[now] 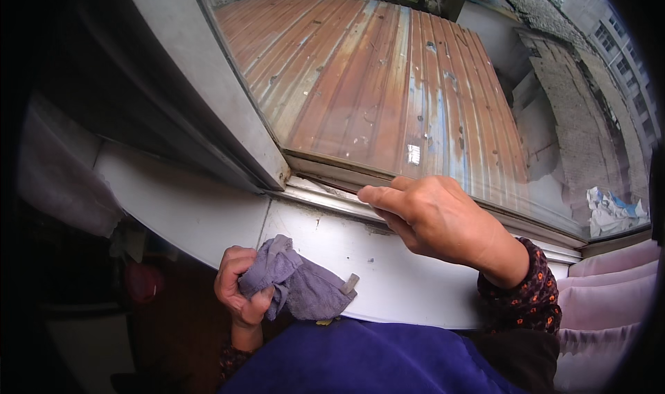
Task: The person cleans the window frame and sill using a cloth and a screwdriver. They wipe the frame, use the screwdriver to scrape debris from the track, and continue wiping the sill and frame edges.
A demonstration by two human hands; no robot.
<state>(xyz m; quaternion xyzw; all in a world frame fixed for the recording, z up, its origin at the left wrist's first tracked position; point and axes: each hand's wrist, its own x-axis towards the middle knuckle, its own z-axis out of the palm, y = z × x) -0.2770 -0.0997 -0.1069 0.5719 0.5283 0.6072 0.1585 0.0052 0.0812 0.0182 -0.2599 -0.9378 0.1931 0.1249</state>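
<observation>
My left hand [241, 285] is closed around a bunched purple cloth [301, 285] at the inner edge of the white tiled windowsill [395, 279]. One end of the cloth, with a pale tag, lies on the sill. Over the window track [332, 195] is my right hand [415, 212], fingers bent and pointing left. A thin dark strip or stick runs along the track to its fingertips; whether the fingers grip it I cannot tell. Grime marks the sill beside the track.
Behind the glass lies a rusty corrugated metal roof [363, 87]. A pale window frame post [218, 82] rises at the left. Pink curtains hang at the right [608, 295] and left [67, 170]. Crumpled paper or plastic [613, 212] shows through the glass. A red round object [143, 282] is at lower left.
</observation>
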